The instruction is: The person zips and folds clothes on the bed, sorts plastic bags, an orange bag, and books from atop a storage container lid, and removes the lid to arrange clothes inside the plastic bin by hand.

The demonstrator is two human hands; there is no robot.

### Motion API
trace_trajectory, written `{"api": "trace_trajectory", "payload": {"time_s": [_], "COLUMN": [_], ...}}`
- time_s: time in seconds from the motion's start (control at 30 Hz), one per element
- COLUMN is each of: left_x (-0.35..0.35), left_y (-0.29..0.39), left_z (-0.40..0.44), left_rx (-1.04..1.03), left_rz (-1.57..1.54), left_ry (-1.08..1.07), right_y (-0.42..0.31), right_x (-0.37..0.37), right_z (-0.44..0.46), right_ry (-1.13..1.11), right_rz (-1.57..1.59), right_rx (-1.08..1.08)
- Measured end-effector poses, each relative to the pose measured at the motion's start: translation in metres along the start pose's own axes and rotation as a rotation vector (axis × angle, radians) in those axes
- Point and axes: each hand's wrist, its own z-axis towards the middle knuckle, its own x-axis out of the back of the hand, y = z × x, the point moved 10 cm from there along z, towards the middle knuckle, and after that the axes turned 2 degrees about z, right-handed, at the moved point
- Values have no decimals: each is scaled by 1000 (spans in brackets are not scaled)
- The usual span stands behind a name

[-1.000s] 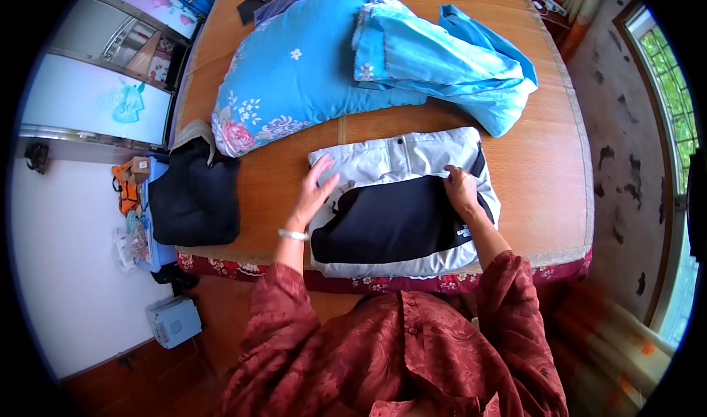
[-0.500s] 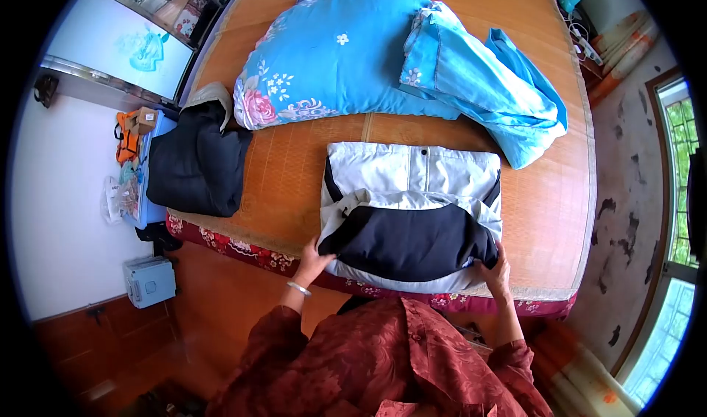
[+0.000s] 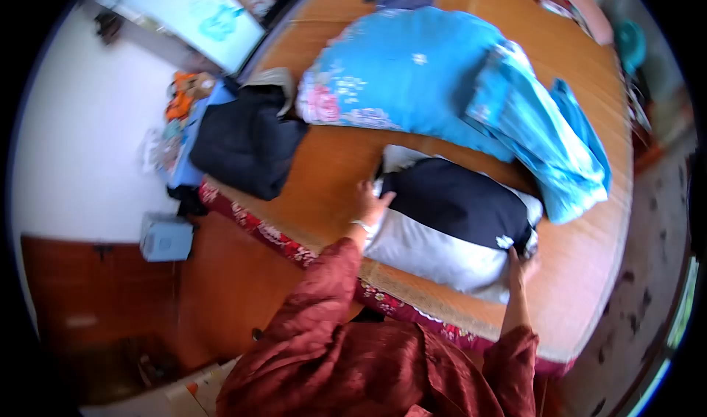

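A grey and black garment (image 3: 442,249), folded into a bundle, lies on the bed mat near its front edge, its black panel on the upper side. At its left end is my left hand (image 3: 374,203), thumb apart from the fingers, touching the cloth. My right hand (image 3: 523,264) is at the lower right corner, its fingers wrapped round the bundle's edge. Just beyond the bundle lie a blue flowered pillow (image 3: 412,78) and a crumpled light blue cloth (image 3: 541,133).
A folded dark garment (image 3: 247,145) lies at the mat's left edge. Beside the bed are a blue bin (image 3: 190,141) with odds and ends and a grey-blue box (image 3: 166,237) on the floor. A teal fan (image 3: 630,45) stands at the far right.
The garment has moved away from the front edge towards the pillow, with its black panel now on the far side and grey cloth in front. Both hands moved with it; the view has turned.
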Motion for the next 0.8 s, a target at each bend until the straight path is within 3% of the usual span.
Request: {"api": "trace_trajectory", "payload": {"time_s": [0.03,0.1,0.23,0.3,0.43,0.47,0.5,0.57,0.6,0.63,0.7,0.77,0.8], "left_x": [8,-4,-8,6,21,31,-9,12,64,95,168,260,303], "left_y": [-1,-36,-43,-48,-60,-77,-130,-142,-143,-161,-235,-310,-351], "left_z": [-3,-8,-30,-39,-50,-48,-43,-50,-50,-43,-20,5,25], "left_rx": [85,262,530,507,453,360,295,264,372,434,582,624,536], "left_rz": [11,-110,-212,-413,-227,-171,-164,-625,-632,-833,-932,-935,-995], "left_ry": [52,41,-537,-347,-574,-359,-445,-473,-378,-342,-65,332,501], "right_y": [-5,9,39,20,34,31,39,-7,-54,-116,-204,-280,-319], "right_x": [13,13,-27,-14,-30,-28,-34,1,13,22,4,-55,-90], "right_z": [-4,-8,-5,-10,-8,-9,-8,-25,-40,-66,-110,-158,-188], "right_ry": [79,37,-259,-196,-285,-243,-213,175,245,346,186,-160,-351], "right_rz": [-183,-189,247,131,138,138,166,-356,-214,-169,219,541,725], "right_rx": [-29,-172,-219,-175,-108,-63,-47,117,240,456,541,374,265]}}
